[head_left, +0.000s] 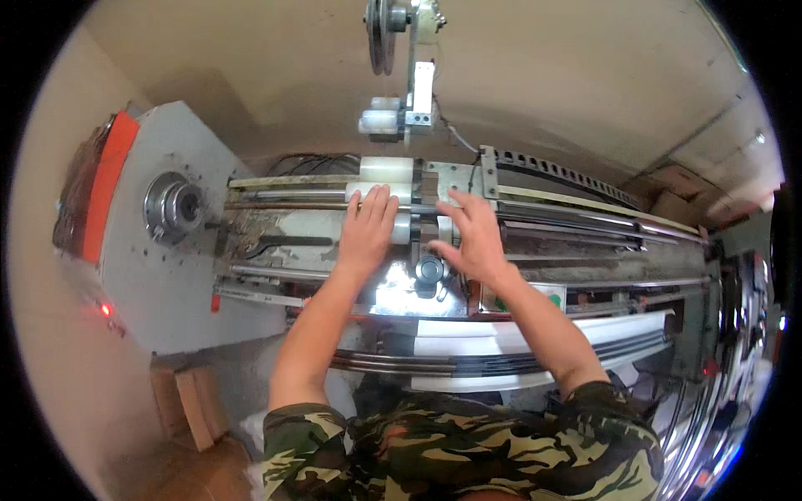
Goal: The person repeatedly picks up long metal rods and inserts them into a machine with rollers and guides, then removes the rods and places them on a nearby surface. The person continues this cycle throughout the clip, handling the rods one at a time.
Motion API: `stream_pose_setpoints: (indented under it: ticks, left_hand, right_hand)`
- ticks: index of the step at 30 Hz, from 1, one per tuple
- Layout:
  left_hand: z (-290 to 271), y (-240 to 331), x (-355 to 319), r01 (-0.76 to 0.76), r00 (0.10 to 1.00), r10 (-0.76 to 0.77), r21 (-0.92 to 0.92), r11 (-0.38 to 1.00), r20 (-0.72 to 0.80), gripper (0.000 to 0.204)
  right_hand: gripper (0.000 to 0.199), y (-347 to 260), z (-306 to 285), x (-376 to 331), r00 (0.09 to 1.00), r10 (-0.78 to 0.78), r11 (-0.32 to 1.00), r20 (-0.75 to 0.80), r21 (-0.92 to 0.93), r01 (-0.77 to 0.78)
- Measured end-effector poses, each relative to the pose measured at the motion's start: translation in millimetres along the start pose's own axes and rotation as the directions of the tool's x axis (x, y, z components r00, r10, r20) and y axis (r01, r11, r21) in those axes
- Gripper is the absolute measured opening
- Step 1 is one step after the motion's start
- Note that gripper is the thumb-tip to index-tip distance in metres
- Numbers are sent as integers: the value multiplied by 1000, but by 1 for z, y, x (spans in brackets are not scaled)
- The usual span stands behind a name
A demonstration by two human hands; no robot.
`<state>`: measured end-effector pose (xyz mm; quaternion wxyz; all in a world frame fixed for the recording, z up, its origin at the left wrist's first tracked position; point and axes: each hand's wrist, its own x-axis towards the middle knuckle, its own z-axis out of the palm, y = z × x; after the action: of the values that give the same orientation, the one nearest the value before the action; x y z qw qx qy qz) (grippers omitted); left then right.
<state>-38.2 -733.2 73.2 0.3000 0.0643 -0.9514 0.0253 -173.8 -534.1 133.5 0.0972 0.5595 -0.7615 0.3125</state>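
Observation:
My left hand lies flat with its fingers stretched out over a thin brownish metal rod and the white rollers of a long bench machine. Beside it, my right hand has its fingers and thumb spread at the right side of the machine's carriage. I cannot tell whether its fingertips touch the carriage. Between my wrists sits a round dark knob on the carriage front. A dark flat hand tool rests on the machine bed left of my left hand.
A grey housing with a round metal chuck stands at the left. Above the carriage hangs an arm with a grooved wheel. A cable chain runs along the back right. Long rods lie across the front, near my body.

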Motion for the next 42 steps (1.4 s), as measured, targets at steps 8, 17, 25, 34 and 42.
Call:
stream_pose_setpoints:
  ticks: [8, 17, 25, 34, 42]
  left_hand:
    - [0, -13, -8, -44, 999, 44, -3, 999, 22, 41]
    - [-8, -27, -7, -87, 994, 87, -7, 996, 59, 37]
    - [-42, -64, -15, -118, 993, 117, 45, 992, 17, 39]
    - [-56, -35, -23, 43, 994, -69, 280, 959, 82, 48]
    - [-72, -16, -24, 106, 993, -118, 375, 921, 10, 44]
  right_hand:
    - [25, -30, 66, -31, 951, -282, 916, 123, 330, 229]
    - [22, -47, 70, -14, 974, -213, 922, 73, 346, 176]
    - [23, -96, 85, 8, 984, -175, 945, -13, 277, 172]
    - [22, -93, 93, -5, 959, -239, 927, -151, 260, 272]
    - [24, -96, 70, -8, 949, -297, 905, -105, 287, 315]
